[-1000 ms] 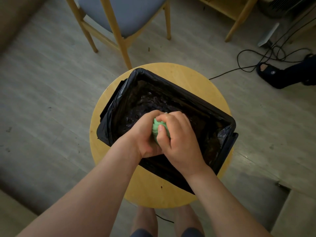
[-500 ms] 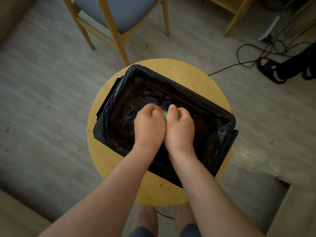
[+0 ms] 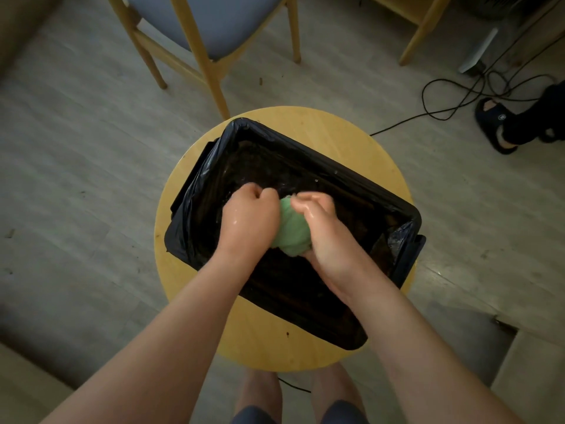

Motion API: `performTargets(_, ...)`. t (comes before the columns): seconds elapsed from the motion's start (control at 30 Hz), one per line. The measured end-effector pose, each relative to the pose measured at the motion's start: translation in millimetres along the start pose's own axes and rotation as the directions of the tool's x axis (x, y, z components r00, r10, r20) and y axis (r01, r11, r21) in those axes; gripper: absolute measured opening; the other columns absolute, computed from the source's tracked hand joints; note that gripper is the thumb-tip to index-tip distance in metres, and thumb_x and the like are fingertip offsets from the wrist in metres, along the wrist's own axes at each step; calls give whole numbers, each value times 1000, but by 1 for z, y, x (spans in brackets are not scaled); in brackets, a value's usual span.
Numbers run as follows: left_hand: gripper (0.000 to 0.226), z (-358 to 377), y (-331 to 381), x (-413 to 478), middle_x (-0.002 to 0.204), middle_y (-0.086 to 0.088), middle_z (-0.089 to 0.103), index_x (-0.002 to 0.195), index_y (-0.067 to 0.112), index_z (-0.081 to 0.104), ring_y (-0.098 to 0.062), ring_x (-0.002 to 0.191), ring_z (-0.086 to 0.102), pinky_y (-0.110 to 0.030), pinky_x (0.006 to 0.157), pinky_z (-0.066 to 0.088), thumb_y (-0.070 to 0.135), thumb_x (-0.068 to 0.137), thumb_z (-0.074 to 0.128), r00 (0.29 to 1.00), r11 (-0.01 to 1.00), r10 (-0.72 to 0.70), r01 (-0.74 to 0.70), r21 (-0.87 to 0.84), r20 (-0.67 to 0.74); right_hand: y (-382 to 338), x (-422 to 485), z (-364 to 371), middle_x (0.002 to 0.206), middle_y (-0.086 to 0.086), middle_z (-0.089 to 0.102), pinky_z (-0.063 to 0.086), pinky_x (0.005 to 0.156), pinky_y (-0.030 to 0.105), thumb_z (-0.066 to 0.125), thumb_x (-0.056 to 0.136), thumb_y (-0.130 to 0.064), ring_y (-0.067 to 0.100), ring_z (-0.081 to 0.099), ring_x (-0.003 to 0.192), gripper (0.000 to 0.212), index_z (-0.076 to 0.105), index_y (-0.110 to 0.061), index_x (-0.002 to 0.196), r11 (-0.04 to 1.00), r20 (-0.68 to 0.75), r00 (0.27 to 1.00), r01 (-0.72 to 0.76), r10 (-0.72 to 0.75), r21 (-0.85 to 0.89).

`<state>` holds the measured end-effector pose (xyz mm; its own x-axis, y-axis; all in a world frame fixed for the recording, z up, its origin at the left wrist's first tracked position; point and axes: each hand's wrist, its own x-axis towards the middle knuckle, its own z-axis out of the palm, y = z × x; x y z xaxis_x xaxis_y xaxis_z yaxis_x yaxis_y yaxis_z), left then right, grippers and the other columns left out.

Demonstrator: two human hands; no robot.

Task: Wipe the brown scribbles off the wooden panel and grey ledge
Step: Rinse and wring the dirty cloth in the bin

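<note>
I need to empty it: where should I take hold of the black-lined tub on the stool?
Grip the black-lined tub under the rim at its two short ends, one hand from each side. It is a long open rectangle that glints wet inside, so a two-ended hold should keep it level. The left hand and right hand grip the green cloth.

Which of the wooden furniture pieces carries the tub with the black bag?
The round table. The chair with the blue-grey seat and the wooden frame at top right stand behind it, apart from the tub.
</note>
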<state>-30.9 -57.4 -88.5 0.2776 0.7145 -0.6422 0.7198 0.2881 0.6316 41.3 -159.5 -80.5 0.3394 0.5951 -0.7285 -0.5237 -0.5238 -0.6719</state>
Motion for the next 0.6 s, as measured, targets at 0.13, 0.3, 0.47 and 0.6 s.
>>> performTargets(0.13, 21, -9, 8, 6, 89, -13, 67, 92, 11, 65, -29, 78, 68, -27, 43, 50, 16, 100, 46, 922, 901, -342, 377, -216, 182, -1, -23, -8, 144, -26, 17, 47, 88, 8, 70, 89, -28, -10, 46, 117, 90, 13, -50, 155, 856, 208, 961, 258, -181, -449)
performTargets(0.3, 22, -2, 14, 2, 103, -19, 67, 104, 5, 64, -26, 74, 64, -41, 64, 61, 17, 104, 45, 958, 970, -215, 232, -71, 191, 1, -17, -6, 141, -2, 32, 52, 88, 28, 75, 88, -26, 14, 52, 118, 95, 11, -30, 159, 439, 177, 946, 285, -272, -852)
performTargets(0.47, 41, 6, 11, -6, 81, -6, 65, 83, 11, 58, -18, 69, 62, -28, 57, 46, 34, 111, 37, 970, 918, 230, -244, 312, 82, -4, -6, -5, 79, -3, 66, 55, 56, 35, 67, 94, -41, 19, 66, 65, 26, 57, -21, 108, 124, 103, 913, 164, -395, -979)
performTargets(0.6, 46, 4, 1, -6, 59, 2, 50, 69, 20, 44, -11, 48, 47, -24, 48, 31, 38, 111, 38, 843, 766, 526, -529, 366, 117, -16, 1, -12, 61, -6, 60, 48, 49, 32, 61, 96, -36, 17, 59, 52, 23, 58, -28, 75, 236, 122, 974, 166, -193, -957)
